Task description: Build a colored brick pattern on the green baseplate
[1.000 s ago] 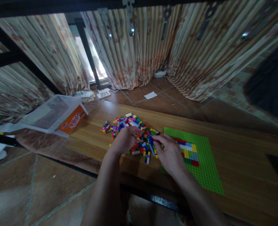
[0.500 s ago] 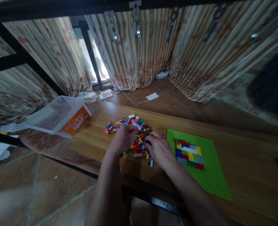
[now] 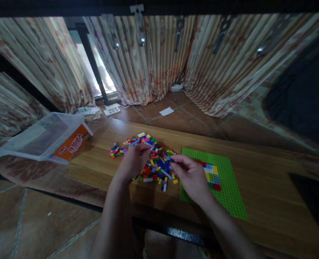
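Note:
A heap of loose, many-coloured toy building bricks (image 3: 163, 165) lies on the wooden board. Over its left part is my left hand (image 3: 133, 160), fingers curled and thumb close to them; whatever they may hold is hidden. My right hand (image 3: 191, 176) is at the heap's right side, thumb and forefinger pinched on a small dark toy brick (image 3: 172, 160). Behind that hand lies a green studded baseplate (image 3: 229, 201). A flat block of joined bricks (image 3: 214, 176) in red, yellow, blue and white sits on it, its left part covered by my right hand.
A clear plastic box (image 3: 48, 136) with an orange label stands at the board's left end. A dark flat object (image 3: 310, 201) lies on the wooden board (image 3: 267, 180) at right. Curtains (image 3: 154, 64) hang behind; a white paper (image 3: 166, 111) lies on the tiled floor.
My right hand has lifted from the heap and moved toward the baseplate, now covering part of the brick block. My left hand stays over the heap. The whole view has shifted.

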Available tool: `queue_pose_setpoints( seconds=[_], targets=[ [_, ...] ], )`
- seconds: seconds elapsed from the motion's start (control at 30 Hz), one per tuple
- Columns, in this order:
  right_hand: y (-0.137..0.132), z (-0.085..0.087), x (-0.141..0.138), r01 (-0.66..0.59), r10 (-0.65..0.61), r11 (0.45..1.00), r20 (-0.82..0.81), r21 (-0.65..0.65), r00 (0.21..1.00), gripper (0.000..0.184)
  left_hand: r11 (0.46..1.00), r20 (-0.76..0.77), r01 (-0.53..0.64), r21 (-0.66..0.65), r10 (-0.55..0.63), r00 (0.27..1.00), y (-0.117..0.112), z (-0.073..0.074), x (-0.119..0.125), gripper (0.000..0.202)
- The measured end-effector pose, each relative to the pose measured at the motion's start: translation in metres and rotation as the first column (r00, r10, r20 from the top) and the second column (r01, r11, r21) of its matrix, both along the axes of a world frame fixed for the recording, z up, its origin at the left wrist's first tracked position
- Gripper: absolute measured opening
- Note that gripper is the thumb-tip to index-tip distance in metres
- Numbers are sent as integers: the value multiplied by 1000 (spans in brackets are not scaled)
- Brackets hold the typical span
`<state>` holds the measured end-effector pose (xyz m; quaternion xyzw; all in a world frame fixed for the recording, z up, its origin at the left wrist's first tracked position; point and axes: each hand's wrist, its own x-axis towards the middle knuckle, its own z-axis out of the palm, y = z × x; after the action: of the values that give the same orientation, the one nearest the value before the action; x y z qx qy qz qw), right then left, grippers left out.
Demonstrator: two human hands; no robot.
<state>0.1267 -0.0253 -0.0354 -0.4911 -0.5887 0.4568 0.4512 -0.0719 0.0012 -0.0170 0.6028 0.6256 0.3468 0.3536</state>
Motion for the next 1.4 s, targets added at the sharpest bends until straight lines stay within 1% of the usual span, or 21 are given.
queue_pose_setpoints(
  seconds=[0.07, 0.17, 0.27, 0.37, 0.4, 0.5, 0.57, 0.67, 0.73, 0.8, 0.87, 0.9, 0.97, 1.07, 1.23, 1.3, 1.4],
  targets=[
    [-7, 4, 19, 58, -60, 996, -26, -66, 998, 23, 999, -26, 20, 29, -19, 999, 0, 2, 7, 25],
    [-13, 8, 47, 176, -176, 977, 10, -119, 984, 24, 996, -26, 67, 64, -66, 998, -1, 2, 24, 25],
    [-13, 8, 71, 280, -277, 951, 35, -129, 960, 27, 989, 25, 134, 57, -136, 990, -2, -1, 43, 25],
    [-10, 7, 89, 339, -337, 934, 40, -112, 941, 30, 975, 33, 212, 62, -214, 976, -2, -4, 57, 23],
    [-8, 8, 94, 349, -346, 931, 48, -105, 937, 30, 976, 38, 209, 67, -211, 977, -1, -5, 59, 22],
    [-7, 9, 101, 361, -356, 928, 73, -87, 932, 31, 989, 61, 129, 67, -133, 989, 2, -6, 59, 22],
    [-10, 8, 100, 342, -335, 935, 83, -91, 938, 31, 992, 32, 100, 76, -102, 994, 3, -6, 55, 22],
    [-18, 1, 88, 229, -217, 970, 136, -79, 967, 28, 989, -138, 117, 90, -104, 985, 3, -9, 49, 21],
    [-24, -5, 76, 128, -126, 992, 214, 9, 969, 24, 989, -276, 120, 84, -92, 957, 2, -11, 48, 22],
    [-28, -12, 64, 19, -60, 991, 323, 129, 944, 20, 990, -372, 123, 66, -90, 924, 1, -12, 48, 26],
    [-30, -17, 55, -60, -36, 977, 434, 205, 900, 20, 991, -432, 131, 43, -100, 896, 0, -11, 51, 29],
    [-30, -20, 52, -79, -40, 971, 480, 225, 876, 21, 990, -455, 140, 29, -111, 883, 0, -9, 53, 29],
    [-28, -24, 48, -87, -65, 965, 543, 249, 837, 22, 987, -493, 163, 7, -139, 859, -1, -7, 57, 29],
    [-26, -28, 43, -79, -102, 956, 574, 282, 812, 21, 981, -520, 194, -11, -171, 837, -2, -5, 62, 26],
    [-27, -30, 34, -81, -122, 952, 609, 295, 784, 20, 988, -541, 148, -52, -152, 827, -4, -3, 64, 26],
    [-28, -29, 33, -89, -110, 954, 607, 288, 787, 21, 985, -542, 155, -80, -173, 822, -4, -2, 63, 30],
    [-29, -28, 34, -103, -79, 953, 559, 287, 826, 23, 980, -532, 178, -93, -200, 823, -3, -3, 60, 36]
  ],
)
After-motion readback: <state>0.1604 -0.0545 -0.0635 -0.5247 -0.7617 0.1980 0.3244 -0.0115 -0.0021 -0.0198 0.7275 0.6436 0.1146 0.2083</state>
